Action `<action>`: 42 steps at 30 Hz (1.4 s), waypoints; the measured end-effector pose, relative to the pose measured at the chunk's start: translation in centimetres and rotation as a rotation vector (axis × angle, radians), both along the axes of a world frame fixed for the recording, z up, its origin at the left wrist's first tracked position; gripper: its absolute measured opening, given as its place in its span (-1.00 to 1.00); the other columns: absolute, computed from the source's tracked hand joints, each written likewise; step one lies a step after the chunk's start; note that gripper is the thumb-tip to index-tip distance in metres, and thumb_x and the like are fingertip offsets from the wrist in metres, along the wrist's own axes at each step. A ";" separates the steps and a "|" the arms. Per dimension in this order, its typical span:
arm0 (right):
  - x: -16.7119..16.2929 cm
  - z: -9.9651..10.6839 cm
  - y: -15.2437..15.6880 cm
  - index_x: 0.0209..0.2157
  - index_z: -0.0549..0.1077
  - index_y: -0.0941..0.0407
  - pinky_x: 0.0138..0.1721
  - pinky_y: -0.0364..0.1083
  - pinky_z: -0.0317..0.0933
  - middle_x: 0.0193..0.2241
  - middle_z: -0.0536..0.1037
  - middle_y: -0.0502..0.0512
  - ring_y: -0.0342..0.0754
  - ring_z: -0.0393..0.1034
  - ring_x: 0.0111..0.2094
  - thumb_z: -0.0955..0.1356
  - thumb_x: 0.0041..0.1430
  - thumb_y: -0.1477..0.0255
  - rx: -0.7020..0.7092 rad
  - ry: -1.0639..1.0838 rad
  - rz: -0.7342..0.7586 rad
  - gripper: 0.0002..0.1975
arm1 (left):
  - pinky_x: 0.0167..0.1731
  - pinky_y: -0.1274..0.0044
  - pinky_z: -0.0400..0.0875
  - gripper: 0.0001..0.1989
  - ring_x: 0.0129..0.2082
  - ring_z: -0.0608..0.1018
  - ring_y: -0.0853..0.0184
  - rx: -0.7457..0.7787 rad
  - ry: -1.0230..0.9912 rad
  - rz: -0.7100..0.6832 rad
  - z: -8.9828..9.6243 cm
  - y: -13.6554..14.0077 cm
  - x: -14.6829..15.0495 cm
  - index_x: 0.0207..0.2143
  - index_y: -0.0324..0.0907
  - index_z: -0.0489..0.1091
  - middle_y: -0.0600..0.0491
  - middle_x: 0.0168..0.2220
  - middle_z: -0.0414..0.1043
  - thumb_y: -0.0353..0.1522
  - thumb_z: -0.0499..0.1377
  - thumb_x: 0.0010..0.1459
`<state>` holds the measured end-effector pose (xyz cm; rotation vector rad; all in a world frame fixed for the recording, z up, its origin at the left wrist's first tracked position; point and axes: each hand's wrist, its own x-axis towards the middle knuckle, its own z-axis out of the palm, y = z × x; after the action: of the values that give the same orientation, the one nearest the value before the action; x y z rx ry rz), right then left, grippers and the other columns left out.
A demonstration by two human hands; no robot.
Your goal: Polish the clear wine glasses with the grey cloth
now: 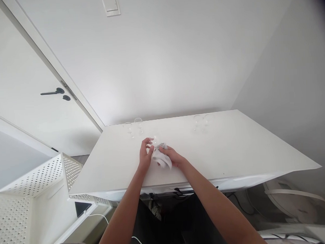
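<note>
Near the middle of the white tabletop, my left hand (146, 152) has its fingers curled around a clear glass (156, 140), tilted in the grip. My right hand (174, 157) is closed on a crumpled white cloth (161, 159), which presses against the near side of that glass. Part of the glass is hidden by the cloth and fingers. To the left and farther back stand two clear stemmed glasses, one (128, 127) beside the other (138, 125). Farther right, another pair stands close together, a stemmed glass (197, 122) and its neighbour (206, 121).
The white table (232, 148) runs along a pale wall with a light switch (111, 4). A door with a black handle (52, 91) is at the left. White perforated shelving (41, 176) stands beside the table's left end. Cables hang below the front edge.
</note>
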<state>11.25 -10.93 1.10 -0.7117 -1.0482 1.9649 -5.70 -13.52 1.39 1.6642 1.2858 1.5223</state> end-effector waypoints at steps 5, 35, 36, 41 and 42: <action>0.4 0.0 -0.4 -0.23 0.55 0.13 -0.25 -0.07 0.29 -0.34 0.58 0.07 -0.05 0.43 -0.32 0.60 -0.07 0.03 0.025 0.017 0.117 -0.48 | 0.09 0.25 0.42 -0.40 0.11 0.55 0.05 -0.188 -0.422 -0.417 0.0 0.2 0.0 0.25 -0.17 0.35 -0.25 0.19 0.46 -0.04 0.20 0.30; 0.7 -0.9 1.4 -0.27 0.52 0.11 -0.29 -0.07 0.26 -0.37 0.56 0.13 0.02 0.43 -0.29 0.36 0.19 -0.11 0.081 -0.366 -0.848 -0.48 | -0.70 0.64 0.05 -0.48 -0.67 0.09 0.67 -0.071 -0.404 -0.047 0.8 -0.1 0.1 0.07 0.00 0.20 -0.21 0.25 0.41 -0.19 0.37 0.17; 0.5 -0.8 1.3 -0.25 0.54 0.10 -0.28 -0.06 0.28 -0.38 0.57 0.14 0.03 0.44 -0.28 0.37 0.19 -0.11 0.078 -0.331 -0.751 -0.48 | -0.70 0.64 0.04 -0.47 -0.67 0.08 0.68 -0.069 -0.406 -0.075 0.9 -0.1 0.1 0.07 0.00 0.19 -0.22 0.28 0.39 -0.20 0.38 0.17; -0.5 -0.6 0.7 -0.19 0.60 0.10 -0.19 -0.05 0.33 -0.31 0.62 0.15 0.03 0.49 -0.24 0.51 0.05 0.07 0.083 -0.031 -0.144 -0.57 | -0.68 0.65 0.06 -0.44 -0.66 0.13 0.69 -0.084 -0.397 -0.157 0.9 -0.1 0.0 0.08 0.01 0.15 -0.23 0.27 0.38 -0.20 0.37 0.16; -0.5 -0.8 0.8 -0.18 0.61 0.11 -0.17 -0.04 0.33 -0.29 0.63 0.15 0.03 0.49 -0.23 0.53 0.01 0.13 0.095 -0.028 -0.152 -0.59 | -0.68 0.66 0.06 -0.43 -0.66 0.12 0.69 -0.094 -0.391 -0.157 0.9 -0.1 0.1 0.08 0.02 0.14 -0.21 0.26 0.40 -0.20 0.38 0.15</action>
<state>10.73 -10.13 0.34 -0.7458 -1.0654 1.7689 -5.65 -13.57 2.24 1.2933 0.9790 1.5682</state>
